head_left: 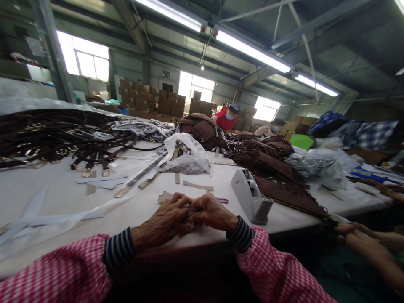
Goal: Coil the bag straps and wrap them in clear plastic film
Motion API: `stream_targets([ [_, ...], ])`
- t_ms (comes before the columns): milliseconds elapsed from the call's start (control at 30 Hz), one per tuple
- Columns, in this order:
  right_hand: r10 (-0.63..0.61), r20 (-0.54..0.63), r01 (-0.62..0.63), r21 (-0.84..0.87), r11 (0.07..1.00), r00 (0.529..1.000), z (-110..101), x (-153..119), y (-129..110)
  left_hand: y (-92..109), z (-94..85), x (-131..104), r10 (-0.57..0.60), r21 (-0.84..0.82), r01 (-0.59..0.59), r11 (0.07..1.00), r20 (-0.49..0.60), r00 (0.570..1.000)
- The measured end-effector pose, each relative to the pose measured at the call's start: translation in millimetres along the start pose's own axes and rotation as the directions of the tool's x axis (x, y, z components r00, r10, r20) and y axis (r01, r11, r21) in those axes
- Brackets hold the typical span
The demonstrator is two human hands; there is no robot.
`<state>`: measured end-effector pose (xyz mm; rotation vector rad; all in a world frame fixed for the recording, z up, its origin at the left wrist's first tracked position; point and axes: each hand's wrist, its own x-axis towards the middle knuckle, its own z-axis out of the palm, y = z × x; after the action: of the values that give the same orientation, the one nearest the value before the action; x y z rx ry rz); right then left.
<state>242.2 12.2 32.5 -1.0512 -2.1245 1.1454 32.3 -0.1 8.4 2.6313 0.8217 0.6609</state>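
Near the table's front edge my left hand (167, 219) and my right hand (212, 211) meet, fingers closed together. Whatever they pinch between them is small and mostly hidden by the fingers. Just behind my left hand lies a grey-beige strip piece (164, 196). A purple metal-looking tool (222, 200) pokes out beyond my right hand. To the right stands a grey tape dispenser (251, 198). Flat beige strips (198, 185) lie past my hands, in front of an open clear plastic bag (189, 158) that has similar strips in it.
Dark straps with gold buckles (59, 139) are heaped at the left. Brown bags (265, 155) pile up at the right. White paper strips (34, 206) and a wrapped strap (148, 170) lie on the left side. A co-worker's hands (356, 235) are at the right edge.
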Motion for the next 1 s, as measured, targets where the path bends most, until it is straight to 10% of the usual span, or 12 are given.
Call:
stream_targets([
  [333, -0.105, 0.212, 0.167, -0.299, 0.939, 0.972, -28.3, -4.5, -42.4, 18.0, -30.9, 1.1, 0.097, 0.093, -0.101, 0.991, 0.043, 0.994],
  [600, -0.321, 0.117, 0.267, -0.837, 0.478, 0.94, -3.3, -23.5, -56.7, 38.6, -38.9, 0.4, -0.112, 0.048, 0.109, 0.993, 0.08, 0.99],
  [833, -0.242, 0.057, 0.19, -0.797, 0.573, 0.969, -10.3, -32.2, -63.4, 27.5, -36.6, 6.5, -0.174, -0.278, 0.147, 0.949, -0.074, 0.982],
  [1000, -0.22, -0.1, 0.083, -0.714, 0.695, 0.97, 7.6, -45.0, -51.2, 24.4, -38.3, 9.1, -0.4, -0.627, 0.298, 0.72, -0.024, 0.916],
])
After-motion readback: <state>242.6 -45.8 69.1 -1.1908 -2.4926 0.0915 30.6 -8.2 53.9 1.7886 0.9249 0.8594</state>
